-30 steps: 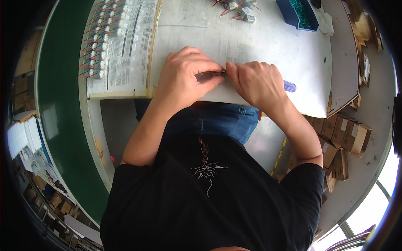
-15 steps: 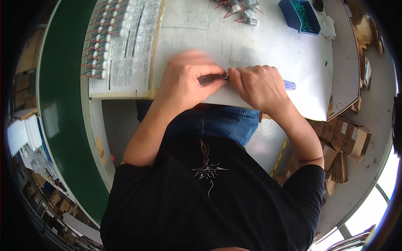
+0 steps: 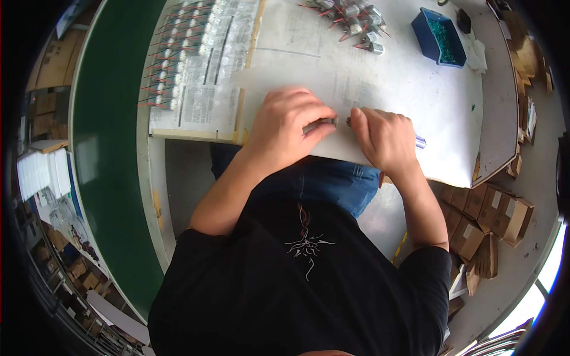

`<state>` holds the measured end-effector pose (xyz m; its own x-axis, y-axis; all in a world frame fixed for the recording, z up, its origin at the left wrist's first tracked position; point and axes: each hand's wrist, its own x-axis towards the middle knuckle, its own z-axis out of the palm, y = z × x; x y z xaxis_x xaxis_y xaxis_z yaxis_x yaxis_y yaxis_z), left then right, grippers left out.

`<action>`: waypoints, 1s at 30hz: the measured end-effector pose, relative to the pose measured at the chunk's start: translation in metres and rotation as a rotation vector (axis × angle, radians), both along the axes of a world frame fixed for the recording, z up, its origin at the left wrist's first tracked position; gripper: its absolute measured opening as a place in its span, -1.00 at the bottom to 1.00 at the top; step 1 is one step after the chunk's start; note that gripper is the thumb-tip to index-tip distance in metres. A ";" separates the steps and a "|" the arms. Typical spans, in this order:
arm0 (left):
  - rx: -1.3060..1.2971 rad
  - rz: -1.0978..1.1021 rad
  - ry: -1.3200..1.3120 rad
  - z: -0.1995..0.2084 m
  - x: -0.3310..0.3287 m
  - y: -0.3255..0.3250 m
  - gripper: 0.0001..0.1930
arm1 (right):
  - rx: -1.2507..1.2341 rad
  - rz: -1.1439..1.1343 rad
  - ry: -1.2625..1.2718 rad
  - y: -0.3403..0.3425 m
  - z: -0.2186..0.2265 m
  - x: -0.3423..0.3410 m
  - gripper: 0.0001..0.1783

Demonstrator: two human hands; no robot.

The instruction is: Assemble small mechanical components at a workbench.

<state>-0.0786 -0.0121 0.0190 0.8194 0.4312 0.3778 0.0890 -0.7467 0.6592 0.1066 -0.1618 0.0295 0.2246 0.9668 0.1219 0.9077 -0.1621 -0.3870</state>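
One small grey part (image 3: 334, 121), mostly hidden, over near edge of tabletop (image 3: 409, 83); left hand (image 3: 291, 126) pinches it, thumb against fingers; right hand (image 3: 387, 137) curls fingers around purple-handled tool (image 3: 420, 142); wired motors (image 3: 355, 26) heaped farther back; blue bin (image 3: 425, 38) beyond, holding green pieces (image 3: 443, 40).
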 end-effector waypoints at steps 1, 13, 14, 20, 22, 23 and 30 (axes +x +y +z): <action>-0.036 -0.009 -0.047 0.004 -0.008 0.003 -0.74 | 0.021 0.017 0.010 -0.004 0.000 -0.002 -0.53; 0.429 0.441 0.263 0.011 -0.104 0.143 -0.78 | 0.189 -0.232 -0.135 -0.007 -0.017 -0.021 -0.49; 0.426 0.434 0.259 0.010 -0.103 0.143 -0.79 | 0.164 -0.232 -0.121 -0.009 -0.015 -0.021 -0.51; 0.593 0.443 0.197 0.013 -0.095 0.132 -0.80 | 0.096 -0.237 -0.089 -0.013 -0.007 -0.018 -0.56; 0.570 0.453 0.118 0.016 -0.085 0.122 -0.80 | 0.183 -0.249 0.066 -0.013 0.007 -0.008 -0.59; 0.542 0.465 0.042 0.021 -0.075 0.113 -0.80 | 0.228 -0.255 0.142 -0.013 0.016 -0.003 -0.59; 0.344 -0.067 0.001 0.030 0.066 0.022 -0.84 | 0.209 -0.701 -0.313 0.009 0.037 0.170 -0.76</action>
